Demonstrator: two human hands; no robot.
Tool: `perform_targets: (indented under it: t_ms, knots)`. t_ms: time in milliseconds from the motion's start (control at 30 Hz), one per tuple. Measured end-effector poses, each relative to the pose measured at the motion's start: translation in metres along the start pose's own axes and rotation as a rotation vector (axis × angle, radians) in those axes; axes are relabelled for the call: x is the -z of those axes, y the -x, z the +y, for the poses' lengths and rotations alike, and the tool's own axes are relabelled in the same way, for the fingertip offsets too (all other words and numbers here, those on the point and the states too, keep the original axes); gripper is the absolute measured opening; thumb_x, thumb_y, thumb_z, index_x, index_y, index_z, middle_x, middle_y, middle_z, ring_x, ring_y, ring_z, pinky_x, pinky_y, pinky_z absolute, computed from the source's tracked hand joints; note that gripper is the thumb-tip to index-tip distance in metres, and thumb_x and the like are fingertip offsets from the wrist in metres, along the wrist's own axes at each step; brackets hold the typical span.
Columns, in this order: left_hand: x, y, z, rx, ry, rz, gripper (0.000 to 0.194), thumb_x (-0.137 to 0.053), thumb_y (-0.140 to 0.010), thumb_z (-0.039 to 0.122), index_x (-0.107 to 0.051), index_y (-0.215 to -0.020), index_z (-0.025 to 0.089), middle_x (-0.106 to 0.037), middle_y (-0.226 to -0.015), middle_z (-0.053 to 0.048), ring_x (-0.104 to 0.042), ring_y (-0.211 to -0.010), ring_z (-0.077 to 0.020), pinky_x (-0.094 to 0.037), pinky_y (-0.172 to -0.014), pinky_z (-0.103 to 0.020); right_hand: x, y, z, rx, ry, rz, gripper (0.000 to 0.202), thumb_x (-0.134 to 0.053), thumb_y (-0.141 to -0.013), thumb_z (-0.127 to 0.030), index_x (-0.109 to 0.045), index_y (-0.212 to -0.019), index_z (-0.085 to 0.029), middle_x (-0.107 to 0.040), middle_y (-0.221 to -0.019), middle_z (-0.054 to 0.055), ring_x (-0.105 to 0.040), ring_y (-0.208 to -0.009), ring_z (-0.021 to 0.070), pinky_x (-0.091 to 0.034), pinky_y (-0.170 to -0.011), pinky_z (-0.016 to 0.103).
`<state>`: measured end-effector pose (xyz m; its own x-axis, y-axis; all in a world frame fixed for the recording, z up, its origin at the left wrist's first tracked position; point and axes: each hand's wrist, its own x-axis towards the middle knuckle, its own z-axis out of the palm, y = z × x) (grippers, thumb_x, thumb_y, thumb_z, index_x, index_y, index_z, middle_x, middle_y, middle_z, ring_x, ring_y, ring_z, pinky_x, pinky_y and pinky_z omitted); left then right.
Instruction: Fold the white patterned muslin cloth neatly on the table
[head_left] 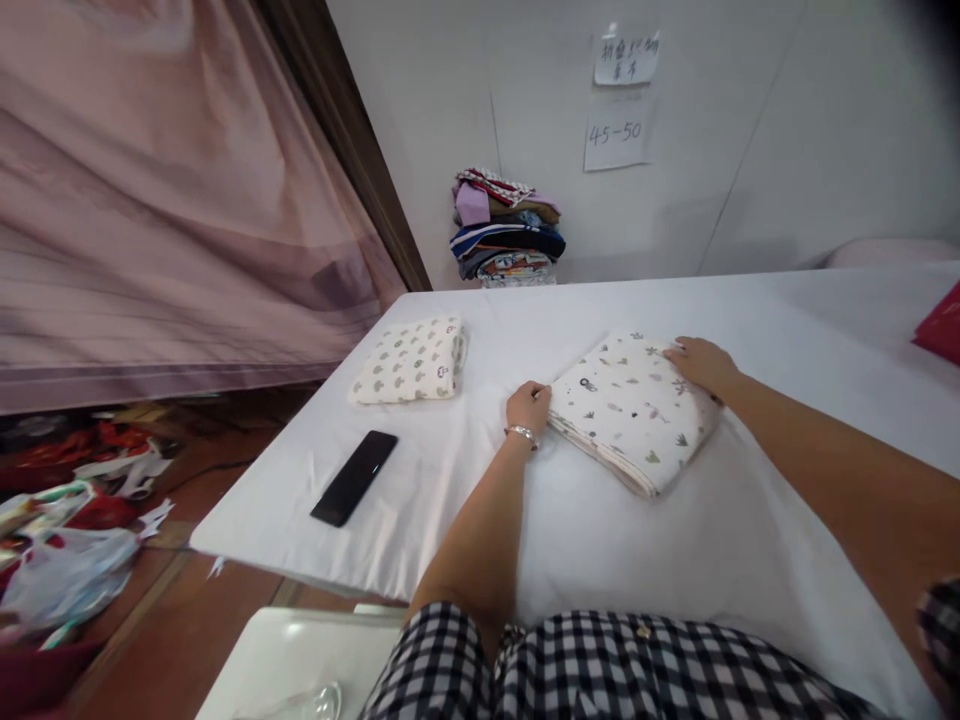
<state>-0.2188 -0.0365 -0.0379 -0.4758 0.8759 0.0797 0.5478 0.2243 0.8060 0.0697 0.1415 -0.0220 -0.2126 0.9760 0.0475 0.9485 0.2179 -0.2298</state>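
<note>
A folded white cloth (626, 405) with small printed leaves and figures lies on the white-covered table in front of me, turned at an angle. My left hand (529, 408), with a silver bracelet at its wrist, is closed on the cloth's left corner. At the far right edge, my right hand (703, 366) has its fingers bent over the same cloth; its thumb is mostly hidden. The cloth's layered folds show along its near left side.
Left on the table (465, 480) sit another folded cloth (409, 362) with a mushroom print and a black phone (354, 478). Stacked fabrics (508, 225) stand by the wall. A red item (941, 325) lies far right. A white stool (300, 655) stands below the table's near edge.
</note>
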Motion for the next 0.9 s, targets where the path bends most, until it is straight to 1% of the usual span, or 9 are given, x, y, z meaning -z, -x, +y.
perform_targets:
  t_ms: [67,167,233,300,400,467,633,767,900]
  knots:
    - [-0.001,-0.001,0.0,0.012,-0.006,-0.004,0.015,-0.054,-0.083,0.031,-0.067,-0.081,0.023,-0.07,-0.084,-0.001,-0.062,-0.081,-0.0167,-0.045,-0.077,-0.027,0.002,0.011,0.001,0.017,-0.031,0.074,0.051,-0.041,-0.086,-0.045,-0.056,-0.124,-0.015,-0.056,-0.125,0.018,-0.05,-0.115,0.0334,-0.04,-0.092,0.045]
    - [-0.002,-0.002,-0.001,-0.001,-0.009,0.004,0.015,-0.055,-0.083,0.031,-0.067,-0.081,0.023,-0.07,-0.084,-0.001,-0.061,-0.081,-0.0166,-0.045,-0.077,-0.026,0.01,0.043,-0.013,0.1,-0.185,0.164,0.038,-0.042,-0.084,-0.04,-0.064,-0.109,-0.02,-0.062,-0.117,0.011,-0.054,-0.11,0.0292,-0.042,-0.092,0.041]
    - [-0.003,-0.002,-0.002,-0.015,-0.004,0.013,0.015,-0.055,-0.083,0.031,-0.067,-0.08,0.023,-0.07,-0.084,-0.001,-0.061,-0.082,-0.0165,-0.044,-0.077,-0.026,0.017,0.075,-0.032,0.127,-0.32,0.102,0.029,-0.045,-0.082,-0.04,-0.067,-0.092,-0.024,-0.067,-0.103,0.006,-0.06,-0.095,0.0268,-0.047,-0.082,0.039]
    - [-0.004,-0.002,-0.003,-0.022,0.004,0.016,0.015,-0.055,-0.083,0.031,-0.067,-0.08,0.023,-0.07,-0.085,-0.001,-0.061,-0.083,-0.0165,-0.044,-0.077,-0.026,0.022,0.111,-0.054,0.133,-0.439,-0.032,0.025,-0.048,-0.081,-0.042,-0.067,-0.083,-0.026,-0.069,-0.09,0.004,-0.062,-0.082,0.0242,-0.049,-0.07,0.035]
    - [-0.004,-0.001,-0.003,-0.03,0.01,0.016,0.015,-0.055,-0.083,0.031,-0.067,-0.08,0.023,-0.07,-0.086,-0.001,-0.061,-0.083,-0.0167,-0.044,-0.077,-0.026,0.025,0.158,-0.077,0.244,-0.545,-0.131,0.022,-0.05,-0.08,-0.041,-0.064,-0.074,-0.026,-0.068,-0.083,0.002,-0.062,-0.074,0.0204,-0.048,-0.067,0.033]
    - [-0.004,0.0,-0.003,-0.029,0.014,0.013,0.016,-0.054,-0.083,0.031,-0.067,-0.081,0.022,-0.07,-0.085,-0.001,-0.061,-0.082,-0.0167,-0.044,-0.077,-0.026,0.025,0.179,-0.084,0.301,-0.556,-0.149,0.022,-0.049,-0.081,-0.04,-0.063,-0.072,-0.026,-0.067,-0.083,0.001,-0.061,-0.074,0.0189,-0.048,-0.067,0.032]
    - [-0.003,0.001,-0.002,-0.026,0.013,0.014,0.016,-0.054,-0.083,0.031,-0.067,-0.084,0.022,-0.069,-0.087,-0.001,-0.061,-0.083,-0.0168,-0.044,-0.078,-0.026,0.022,0.198,-0.083,0.322,-0.445,-0.201,0.019,-0.05,-0.08,-0.041,-0.063,-0.076,-0.027,-0.066,-0.08,0.0,-0.059,-0.069,0.0169,-0.046,-0.061,0.03]
    - [-0.004,0.0,-0.002,-0.038,0.024,0.008,0.017,-0.054,-0.083,0.031,-0.067,-0.084,0.021,-0.069,-0.087,-0.002,-0.061,-0.084,-0.0171,-0.044,-0.078,-0.026,0.024,0.201,-0.081,0.305,-0.333,-0.237,0.019,-0.049,-0.081,-0.039,-0.061,-0.077,-0.026,-0.065,-0.076,0.0,-0.058,-0.067,0.0165,-0.043,-0.058,0.029]
    - [-0.004,0.0,-0.003,-0.042,0.038,0.007,0.016,-0.054,-0.083,0.031,-0.067,-0.084,0.021,-0.069,-0.088,-0.002,-0.061,-0.085,-0.0172,-0.044,-0.078,-0.027,0.025,0.201,-0.083,0.354,-0.233,-0.235,0.022,-0.043,-0.084,-0.034,-0.06,-0.075,-0.024,-0.065,-0.079,0.001,-0.057,-0.069,0.0164,-0.041,-0.059,0.029]
